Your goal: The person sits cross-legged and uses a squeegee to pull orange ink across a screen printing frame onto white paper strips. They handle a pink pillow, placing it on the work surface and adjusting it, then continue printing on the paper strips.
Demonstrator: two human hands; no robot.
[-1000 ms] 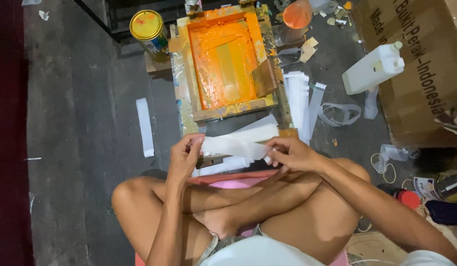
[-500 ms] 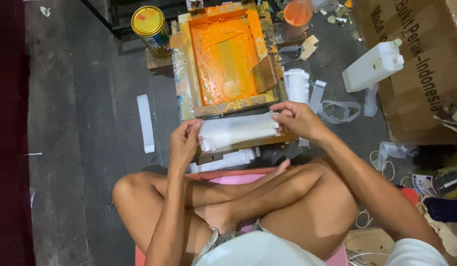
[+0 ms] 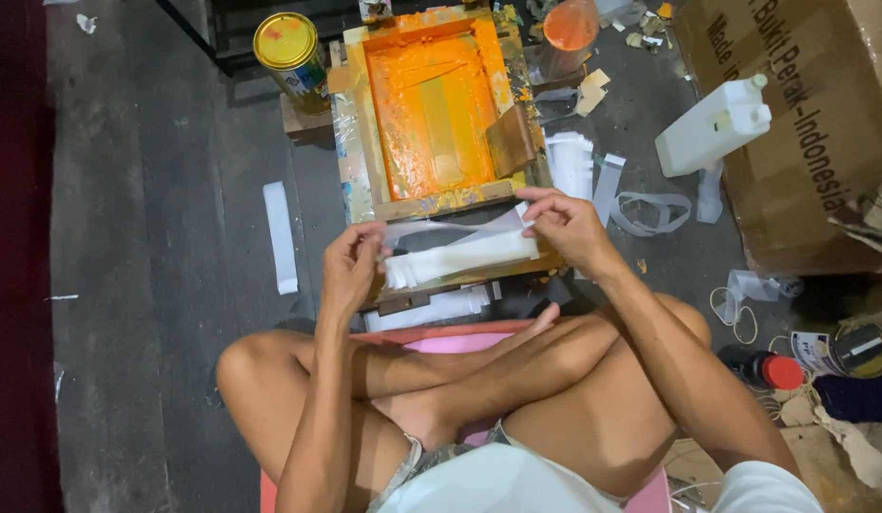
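Note:
A stack of white strips [image 3: 460, 256] is held flat between both hands, just in front of a wooden printing frame [image 3: 357, 142] whose inside is coated in orange ink. My left hand [image 3: 350, 266] pinches the stack's left end. My right hand [image 3: 566, 226] grips the right end with thumb and fingers. A brown scraper [image 3: 510, 141] leans inside the frame at its right. More white strips [image 3: 431, 308] lie below the hands on a board. My crossed legs fill the lower part of the view.
A yellow-lidded paint can [image 3: 291, 47] stands left of the frame. A white jerrycan [image 3: 714, 127] and a big cardboard box [image 3: 821, 123] are at the right. Loose white strips [image 3: 279, 236] lie on the grey floor, and small pots [image 3: 766, 369] at lower right.
Both hands have carried the stack of white strips away from my lap toward the frame's near edge. The right hand now grips the stack's far right end.

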